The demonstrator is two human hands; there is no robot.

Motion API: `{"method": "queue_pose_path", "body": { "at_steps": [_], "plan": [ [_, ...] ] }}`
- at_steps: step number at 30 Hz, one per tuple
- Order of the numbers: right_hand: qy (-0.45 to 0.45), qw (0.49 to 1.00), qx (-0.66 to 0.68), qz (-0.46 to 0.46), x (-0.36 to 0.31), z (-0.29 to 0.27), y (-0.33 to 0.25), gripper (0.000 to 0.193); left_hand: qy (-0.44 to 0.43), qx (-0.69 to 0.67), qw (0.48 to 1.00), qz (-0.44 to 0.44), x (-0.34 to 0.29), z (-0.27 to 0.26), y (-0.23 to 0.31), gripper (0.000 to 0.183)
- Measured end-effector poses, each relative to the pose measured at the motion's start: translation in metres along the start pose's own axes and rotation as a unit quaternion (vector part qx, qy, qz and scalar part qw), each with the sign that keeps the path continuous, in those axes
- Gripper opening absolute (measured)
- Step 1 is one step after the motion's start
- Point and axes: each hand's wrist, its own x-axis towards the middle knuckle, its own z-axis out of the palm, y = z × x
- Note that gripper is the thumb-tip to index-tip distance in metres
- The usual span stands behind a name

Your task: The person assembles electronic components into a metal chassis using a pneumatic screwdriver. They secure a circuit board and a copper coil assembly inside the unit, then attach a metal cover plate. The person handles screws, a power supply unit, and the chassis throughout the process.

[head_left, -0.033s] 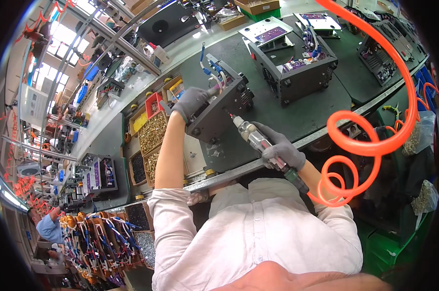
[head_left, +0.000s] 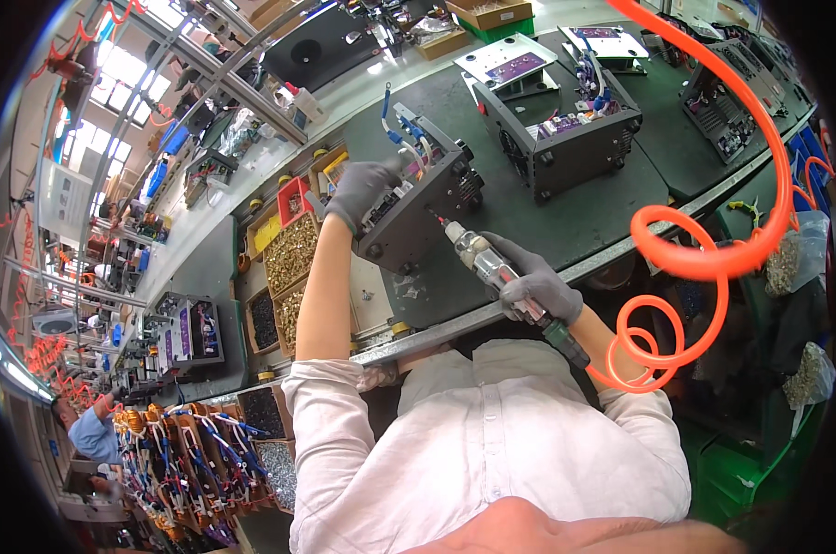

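On the table point(head_left: 603, 208), the dark chassis point(head_left: 418, 208) stands left of another dark unit point(head_left: 575, 152). The coiled orange hose point(head_left: 741, 262) could drag the driver point(head_left: 478, 254) off line, so that it scrapes the chassis. The right hand point(head_left: 543, 286) has its grip wrapped around the driver; the left hand point(head_left: 361, 192) is at the chassis's left side, and I cannot tell whether its grip pinches anything. Nor can I tell whether the bit point(head_left: 434, 214) touches metal.

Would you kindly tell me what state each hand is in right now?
Left hand: at the dark metal unit; whether it grips anything cannot be told.
Right hand: closed around the power screwdriver.
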Motion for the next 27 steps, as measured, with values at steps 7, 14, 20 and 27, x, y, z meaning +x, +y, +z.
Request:
{"method": "queue_pose_path", "body": {
  "at_steps": [7,14,20,27],
  "plan": [
    [-0.022,1.0,0.008,0.01,-0.021,-0.01,0.007,0.099,-0.019,-0.624,0.78,0.045,-0.05,-0.032,-0.011,0.024],
    [-0.062,0.998,0.013,0.026,-0.04,-0.008,0.017,0.107,-0.226,-0.631,0.736,0.096,-0.143,0.057,-0.055,0.028],
    [-0.084,0.993,0.019,0.083,-0.05,0.001,0.015,0.114,-0.11,-0.634,0.762,-0.063,-0.151,0.092,-0.081,0.028],
    [-0.082,0.991,-0.031,0.101,-0.05,0.007,0.016,0.11,-0.116,-0.575,0.81,-0.019,-0.152,0.101,-0.092,0.029]
  ]
}}
